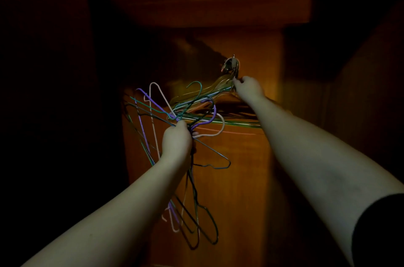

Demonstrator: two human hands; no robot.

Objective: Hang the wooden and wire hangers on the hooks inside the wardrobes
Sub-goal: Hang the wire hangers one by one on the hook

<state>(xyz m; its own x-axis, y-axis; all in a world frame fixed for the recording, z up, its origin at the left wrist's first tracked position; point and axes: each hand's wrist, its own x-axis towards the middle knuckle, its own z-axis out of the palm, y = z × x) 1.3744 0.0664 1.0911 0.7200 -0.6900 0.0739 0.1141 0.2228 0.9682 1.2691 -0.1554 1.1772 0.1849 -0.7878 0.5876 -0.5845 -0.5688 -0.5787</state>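
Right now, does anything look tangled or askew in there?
Yes. The wire hangers gripped in the left hand are a jumble, hooks pointing different ways. The right hand is at the crowded hook.

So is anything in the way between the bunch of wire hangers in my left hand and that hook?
Partly. The hook already carries several hangers, and your right hand is at their necks just below it. The bunch of wire hangers in your left hand has otherwise open air.
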